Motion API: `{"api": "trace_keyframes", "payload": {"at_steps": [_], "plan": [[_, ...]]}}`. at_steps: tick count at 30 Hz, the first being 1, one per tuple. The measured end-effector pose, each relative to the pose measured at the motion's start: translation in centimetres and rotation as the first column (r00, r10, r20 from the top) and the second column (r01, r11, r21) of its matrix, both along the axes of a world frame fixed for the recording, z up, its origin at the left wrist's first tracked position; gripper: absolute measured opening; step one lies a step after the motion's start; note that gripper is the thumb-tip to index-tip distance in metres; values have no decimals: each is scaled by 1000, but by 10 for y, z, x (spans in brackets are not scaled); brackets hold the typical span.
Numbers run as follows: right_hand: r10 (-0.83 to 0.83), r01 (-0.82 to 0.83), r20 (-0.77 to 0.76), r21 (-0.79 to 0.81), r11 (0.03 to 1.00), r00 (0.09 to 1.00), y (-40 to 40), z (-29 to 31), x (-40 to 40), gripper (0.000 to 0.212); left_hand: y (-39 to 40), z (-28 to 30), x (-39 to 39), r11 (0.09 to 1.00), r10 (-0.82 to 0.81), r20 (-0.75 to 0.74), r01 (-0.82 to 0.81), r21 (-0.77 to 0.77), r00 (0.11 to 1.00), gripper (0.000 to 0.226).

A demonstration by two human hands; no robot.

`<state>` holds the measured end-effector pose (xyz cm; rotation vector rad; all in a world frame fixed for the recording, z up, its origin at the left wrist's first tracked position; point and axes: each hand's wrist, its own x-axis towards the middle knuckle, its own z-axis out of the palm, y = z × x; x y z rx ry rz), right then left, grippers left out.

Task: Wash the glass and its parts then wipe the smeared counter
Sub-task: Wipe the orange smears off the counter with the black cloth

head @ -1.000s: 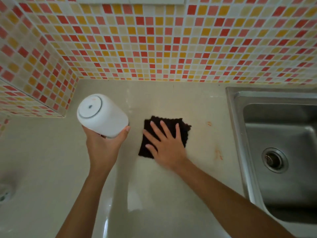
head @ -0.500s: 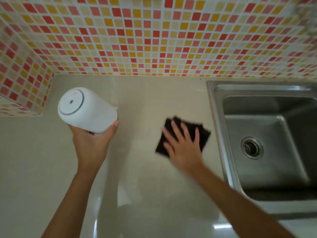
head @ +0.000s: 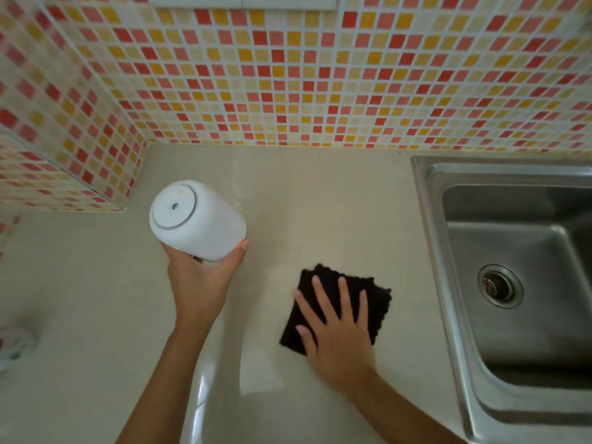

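Step in hand: wiping the beige surface point(head: 96, 315) beside the sink point(head: 512, 315), judged from the dark cloth under the right palm and the task's last clause.
Right hand point(head: 336, 331): lay flat on the black cloth point(head: 378, 302), fingers straight and spread, pressing it down on the surface; nothing was pinched.
Left hand point(head: 198, 283): gripped a white cylindrical container point(head: 198, 219) from below, thumb curled up one side, holding it tilted and lifted clear of the surface, well to the left of the cloth.
Container: opaque white, its round end with a small dark slot turned toward the camera; whether this was the task's glass could not be told.
Cloth position: between the lifted container and the sink rim, near the rim but apart from it.
Smears: no reddish marks showed on the bare surface around the cloth; anything beneath it was hidden.
Doing it well: the palm probably needed even pressure so the whole cloth dragged flat and did not bunch at its ragged far edge; overlapping strokes toward the sink would likely carry residue off the surface.
Risk: the container seemed held mainly by palm and thumb, so a jolt from the wiping arm might loosen it.
Backdrop: mosaic tile wall point(head: 320, 75) in red, orange and cream rose behind the surface.
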<state>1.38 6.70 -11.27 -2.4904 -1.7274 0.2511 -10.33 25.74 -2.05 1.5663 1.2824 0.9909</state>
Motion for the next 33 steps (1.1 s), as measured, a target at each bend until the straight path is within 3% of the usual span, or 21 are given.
{"api": "trace_keyframes", "payload": {"at_steps": [3, 6, 9, 13, 17, 20, 22, 26, 29, 33], "plan": [[56, -56, 5, 64, 996, 998, 92, -6, 32, 53, 1, -1, -8, 999, 37, 9, -37, 14, 999, 88], [-120, 119, -47, -25, 993, 992, 197, -2, 86, 55, -10, -3, -17, 998, 62, 10, -62, 16, 998, 89], [-224, 219, -38, -101, 970, 974, 230, -7, 88, 56, -18, -8, -26, 998, 63, -25, -63, 18, 998, 86], [-111, 113, -83, 17, 993, 990, 145, -5, 11, 56, -14, -1, -29, 997, 80, -52, -79, 19, 995, 88], [173, -168, -101, 60, 984, 980, 14, 4, -68, 56, -3, 9, -20, 997, 68, -33, -67, 30, 997, 89], [262, -257, -77, 75, 964, 962, 30, -3, -40, 53, 3, 9, -11, 997, 68, -18, -67, 36, 998, 89], [204, -201, -18, 111, 973, 979, 100, -9, -3, 52, 4, 5, -7, 996, 83, -6, -82, 43, 997, 89], [-75, 74, -24, -31, 997, 997, 200, -7, 53, 54, -8, -1, 5, 992, 110, 24, -112, 60, 994, 87], [-76, 75, -45, -30, 997, 996, 151, -1, 25, 54, -14, -2, 15, 996, 78, 17, -78, 45, 997, 86], [28, -28, -31, 11, 1000, 999, -1, 2, -29, 58, -8, -1, 22, 999, 31, -8, -31, 29, 999, 87]]}}
